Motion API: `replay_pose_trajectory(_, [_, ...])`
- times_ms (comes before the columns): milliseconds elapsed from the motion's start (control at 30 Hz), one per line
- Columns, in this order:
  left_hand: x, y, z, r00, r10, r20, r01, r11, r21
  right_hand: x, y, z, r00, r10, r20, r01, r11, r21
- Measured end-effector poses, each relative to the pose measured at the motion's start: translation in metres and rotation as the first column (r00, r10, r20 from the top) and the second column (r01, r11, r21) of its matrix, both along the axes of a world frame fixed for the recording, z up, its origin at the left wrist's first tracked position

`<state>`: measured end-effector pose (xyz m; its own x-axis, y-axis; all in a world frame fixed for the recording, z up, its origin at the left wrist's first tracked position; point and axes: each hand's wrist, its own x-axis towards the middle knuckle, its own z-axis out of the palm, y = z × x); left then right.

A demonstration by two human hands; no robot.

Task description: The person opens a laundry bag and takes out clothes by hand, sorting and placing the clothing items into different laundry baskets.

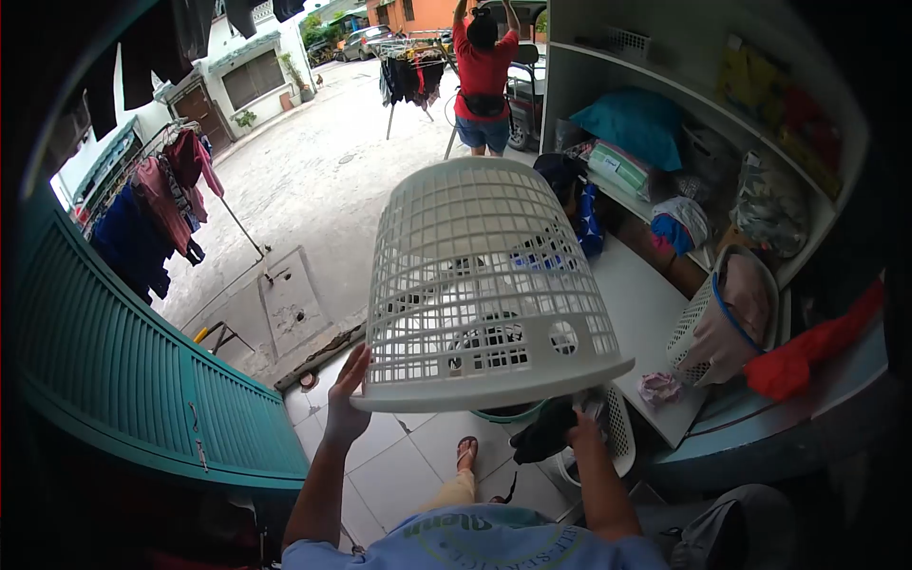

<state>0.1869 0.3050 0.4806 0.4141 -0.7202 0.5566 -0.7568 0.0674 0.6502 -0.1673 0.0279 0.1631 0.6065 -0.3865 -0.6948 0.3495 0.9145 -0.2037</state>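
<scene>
A white plastic laundry basket (494,388) is held up in front of me, its wide rim toward me and its base pointing away. My left hand (348,397) grips the rim at its left side. My right hand (586,433) is closed on a piece of black cloth (545,432) below the basket's right side. Under that hand stands another white basket (621,439) with clothes in it. A green-rimmed tub (508,415) shows partly behind the held basket's rim.
A person in a red shirt (486,71) stands outside with raised arms beside hanging laundry (413,78). Teal louvred doors (114,356) flank my left. Shelves with bags and a clothes-filled basket (692,332) are at right. A raised step edge (323,356) borders the tiles.
</scene>
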Motion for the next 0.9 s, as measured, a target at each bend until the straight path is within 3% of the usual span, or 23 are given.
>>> replay_pose_trajectory(67, [-0.034, 0.016, 0.005, 0.985, -0.171, 0.022, 0.168, 0.980, 0.111, 0.014, 0.010, 0.003, 0.998, 0.043, -0.033, -0.044, 0.999, -0.026])
replay_pose_trajectory(133, [-0.049, 0.025, 0.016, 0.886, -0.331, 0.325, 0.273, 0.938, 0.212, 0.023, 0.024, 0.006, 0.988, 0.123, -0.094, -0.129, 0.990, -0.057])
replay_pose_trajectory(200, [-0.066, 0.029, 0.030, 0.857, -0.335, 0.392, 0.289, 0.941, 0.173, 0.035, 0.038, 0.012, 0.960, 0.229, -0.163, -0.247, 0.964, -0.100])
replay_pose_trajectory(333, [-0.053, 0.035, 0.043, 0.904, -0.240, 0.353, 0.185, 0.965, 0.184, 0.072, 0.068, 0.022, 0.826, 0.464, -0.320, -0.539, 0.817, -0.205])
replay_pose_trajectory(400, [-0.034, 0.044, 0.042, 0.897, -0.239, 0.372, 0.179, 0.966, 0.188, 0.096, 0.086, 0.027, 0.716, 0.574, -0.397, -0.687, 0.679, -0.257])
replay_pose_trajectory(467, [-0.012, 0.052, 0.033, 0.934, -0.244, 0.261, 0.178, 0.951, 0.252, 0.125, 0.105, 0.030, 0.589, 0.658, -0.469, -0.807, 0.504, -0.307])
replay_pose_trajectory(533, [0.011, 0.062, 0.025, 0.953, -0.212, 0.215, 0.138, 0.940, 0.313, 0.153, 0.124, 0.037, 0.460, 0.708, -0.536, -0.885, 0.316, -0.342])
replay_pose_trajectory(600, [0.048, 0.067, -0.004, 0.991, -0.115, 0.073, 0.097, 0.972, 0.213, 0.177, 0.144, 0.044, 0.335, 0.734, -0.591, -0.923, 0.130, -0.362])
replay_pose_trajectory(633, [0.061, 0.068, -0.006, 0.976, -0.051, 0.212, 0.021, 0.990, 0.142, 0.187, 0.153, 0.046, 0.280, 0.741, -0.610, -0.927, 0.044, -0.372])
replay_pose_trajectory(667, [0.069, 0.073, -0.006, 0.975, -0.057, 0.216, 0.027, 0.990, 0.139, 0.197, 0.162, 0.047, 0.232, 0.745, -0.625, -0.923, -0.033, -0.383])
replay_pose_trajectory(733, [0.081, 0.083, -0.003, 0.939, 0.056, 0.339, -0.155, 0.950, 0.270, 0.209, 0.177, 0.046, 0.151, 0.741, -0.654, -0.898, -0.174, -0.404])
replay_pose_trajectory(833, [0.120, 0.088, -0.041, 0.951, 0.207, 0.229, -0.262, 0.935, 0.240, 0.211, 0.187, 0.042, 0.112, 0.713, -0.693, -0.868, -0.270, -0.418])
replay_pose_trajectory(900, [0.153, 0.106, -0.060, 0.911, 0.365, 0.192, -0.400, 0.894, 0.203, 0.207, 0.182, 0.076, 0.125, 0.629, -0.767, -0.931, -0.193, -0.309])
